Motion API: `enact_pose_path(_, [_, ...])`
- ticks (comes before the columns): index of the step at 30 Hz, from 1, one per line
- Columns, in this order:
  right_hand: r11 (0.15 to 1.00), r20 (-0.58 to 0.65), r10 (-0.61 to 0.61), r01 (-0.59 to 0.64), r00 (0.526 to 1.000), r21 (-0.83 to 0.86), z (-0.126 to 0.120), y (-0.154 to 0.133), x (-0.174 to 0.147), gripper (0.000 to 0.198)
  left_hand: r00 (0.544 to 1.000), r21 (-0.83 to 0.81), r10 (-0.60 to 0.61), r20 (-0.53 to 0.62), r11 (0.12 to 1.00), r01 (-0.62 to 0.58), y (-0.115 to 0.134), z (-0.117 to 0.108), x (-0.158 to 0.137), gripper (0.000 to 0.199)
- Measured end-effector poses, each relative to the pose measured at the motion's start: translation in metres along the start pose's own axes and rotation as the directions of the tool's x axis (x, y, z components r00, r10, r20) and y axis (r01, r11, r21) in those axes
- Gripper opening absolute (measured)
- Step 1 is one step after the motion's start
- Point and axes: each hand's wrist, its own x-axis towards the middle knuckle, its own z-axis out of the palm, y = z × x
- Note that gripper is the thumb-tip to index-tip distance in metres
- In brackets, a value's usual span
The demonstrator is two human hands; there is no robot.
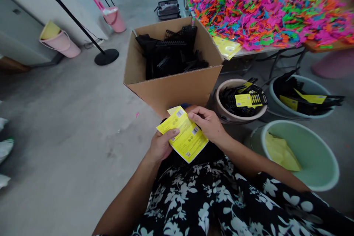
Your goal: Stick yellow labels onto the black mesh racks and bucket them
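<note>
Printed yellow cards (190, 141) with barcodes lie over my lap, held between both hands. My left hand (162, 143) grips their left edge, its thumb pressed on the printed face. On the upper right edge, my right hand (206, 121) pinches the cards between thumb and fingers. Another card's pale corner shows behind the top one; how many there are I cannot tell. Just beyond my hands stands an open cardboard box (177, 90), filled with black plastic mesh pieces (171, 53).
At my right are a pink bucket (221, 112) and a grey-blue bucket (326, 112), both holding black pieces with yellow cards. A green bucket (312, 155) holds yellow paper. Colourful plastic pieces (260, 11) cover the table behind. A black stand base (106, 56) is on the floor, left.
</note>
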Motion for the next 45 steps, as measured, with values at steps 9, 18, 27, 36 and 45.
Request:
enact_pose_path(9, [0.994, 0.104, 0.039, -0.049, 0.994, 0.098, -0.001, -0.008, -0.002, 0.038, 0.997, 0.031, -0.017, 0.070, 0.999, 0.015, 0.002, 0.005, 0.000, 0.038])
enact_pose_path(18, [0.868, 0.226, 0.226, -0.301, 0.948, 0.394, 0.001, -0.007, 0.000, 0.040, 0.997, 0.064, -0.007, 0.081, 0.998, 0.002, 0.002, 0.001, 0.001, 0.039])
enact_pose_path(27, [0.908, 0.092, 0.175, -0.197, 0.980, 0.371, 0.002, -0.007, -0.002, 0.038, 0.997, 0.018, -0.026, 0.067, 1.000, 0.025, 0.004, 0.002, -0.001, 0.037])
enact_pose_path(36, [0.941, 0.086, 0.179, -0.196, 0.980, 0.274, 0.002, -0.008, -0.002, 0.041, 0.997, 0.027, 0.056, -0.054, 0.998, -0.055, 0.003, 0.008, 0.003, 0.046])
enact_pose_path(45, [0.912, 0.069, 0.182, -0.195, 0.981, 0.361, 0.005, -0.006, -0.001, 0.041, 0.993, -0.042, -0.018, -0.114, 0.999, 0.014, 0.004, 0.002, 0.006, 0.039])
